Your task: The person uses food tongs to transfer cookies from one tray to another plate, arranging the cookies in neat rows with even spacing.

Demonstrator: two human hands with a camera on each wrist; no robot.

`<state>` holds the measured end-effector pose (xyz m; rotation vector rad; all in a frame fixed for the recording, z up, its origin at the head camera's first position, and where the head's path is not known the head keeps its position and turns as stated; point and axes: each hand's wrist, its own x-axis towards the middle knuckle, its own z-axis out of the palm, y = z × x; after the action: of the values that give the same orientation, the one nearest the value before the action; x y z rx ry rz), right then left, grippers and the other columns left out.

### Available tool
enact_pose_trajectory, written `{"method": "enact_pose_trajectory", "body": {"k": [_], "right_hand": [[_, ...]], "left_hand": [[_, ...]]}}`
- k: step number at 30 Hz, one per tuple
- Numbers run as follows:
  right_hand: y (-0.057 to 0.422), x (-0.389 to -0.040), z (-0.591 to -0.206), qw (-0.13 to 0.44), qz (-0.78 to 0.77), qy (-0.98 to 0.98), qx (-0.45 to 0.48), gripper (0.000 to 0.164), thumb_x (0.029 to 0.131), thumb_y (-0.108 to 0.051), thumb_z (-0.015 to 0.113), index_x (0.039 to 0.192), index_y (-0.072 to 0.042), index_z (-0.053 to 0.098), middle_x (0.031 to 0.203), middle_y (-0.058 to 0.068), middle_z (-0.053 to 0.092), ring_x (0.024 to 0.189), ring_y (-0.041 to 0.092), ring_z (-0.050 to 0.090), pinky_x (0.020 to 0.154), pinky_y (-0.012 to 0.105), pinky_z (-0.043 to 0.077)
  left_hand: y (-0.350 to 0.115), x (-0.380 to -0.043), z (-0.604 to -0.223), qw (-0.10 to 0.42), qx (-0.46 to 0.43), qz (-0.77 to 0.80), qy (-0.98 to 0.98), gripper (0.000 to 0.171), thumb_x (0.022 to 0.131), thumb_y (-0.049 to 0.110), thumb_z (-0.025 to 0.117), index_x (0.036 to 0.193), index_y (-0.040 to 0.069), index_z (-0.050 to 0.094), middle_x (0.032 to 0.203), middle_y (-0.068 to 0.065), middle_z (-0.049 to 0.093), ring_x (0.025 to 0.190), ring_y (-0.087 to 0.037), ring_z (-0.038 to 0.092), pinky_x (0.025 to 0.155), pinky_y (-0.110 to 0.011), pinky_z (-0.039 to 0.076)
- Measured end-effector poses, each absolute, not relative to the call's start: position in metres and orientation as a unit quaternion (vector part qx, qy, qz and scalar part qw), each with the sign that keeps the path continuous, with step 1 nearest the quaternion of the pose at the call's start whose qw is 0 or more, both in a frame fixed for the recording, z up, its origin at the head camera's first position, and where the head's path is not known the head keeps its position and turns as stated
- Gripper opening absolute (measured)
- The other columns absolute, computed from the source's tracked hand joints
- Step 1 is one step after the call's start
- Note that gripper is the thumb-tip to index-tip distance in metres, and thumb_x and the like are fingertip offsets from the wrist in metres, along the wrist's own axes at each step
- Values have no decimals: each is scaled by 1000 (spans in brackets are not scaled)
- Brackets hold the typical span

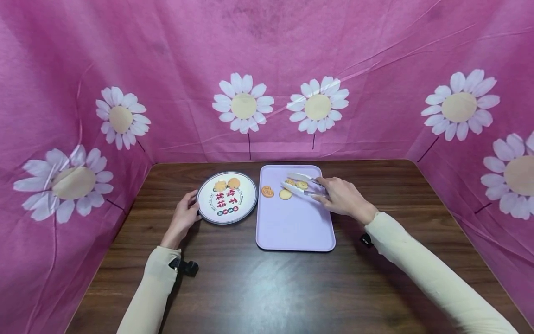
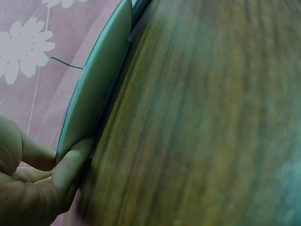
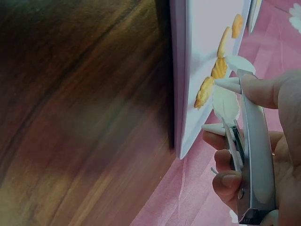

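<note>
My left hand (image 1: 183, 217) pinches the rim of a white plate (image 1: 204, 204) with a dark edge and red lettering; the left wrist view shows a finger beneath the plate (image 2: 96, 89). A flower-shaped cookie (image 1: 219, 186) and a round cookie (image 1: 234, 183) lie on it. My right hand (image 1: 344, 197) grips metal tongs (image 3: 257, 150) with white tips, spread apart over the lilac tray (image 1: 294, 232). Near the tips lie ring-like cookies (image 1: 302, 184). A plain round cookie (image 1: 285, 194) and a pretzel-patterned cookie (image 1: 267, 191) sit left of them.
Plate and tray stand close side by side on a dark wooden table (image 1: 225, 287). Behind and on both sides hangs a pink cloth (image 1: 187, 55) printed with white daisies. Black straps with small devices (image 1: 183, 266) sit at the wrists.
</note>
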<state>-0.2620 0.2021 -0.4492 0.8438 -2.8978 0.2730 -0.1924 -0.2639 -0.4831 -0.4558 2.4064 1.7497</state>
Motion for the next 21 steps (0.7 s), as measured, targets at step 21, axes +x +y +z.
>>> {"method": "enact_pose_trajectory", "body": {"k": [21], "right_hand": [[198, -271, -456, 59, 102, -957, 266, 59, 96, -42, 71, 137, 0, 62, 111, 26, 74, 97, 36, 72, 77, 57, 61]], "left_hand": [[-264, -192, -483, 62, -155, 582, 796, 57, 110, 5, 35, 166, 9, 25, 166, -23, 34, 138, -34, 47, 98, -34, 57]]}}
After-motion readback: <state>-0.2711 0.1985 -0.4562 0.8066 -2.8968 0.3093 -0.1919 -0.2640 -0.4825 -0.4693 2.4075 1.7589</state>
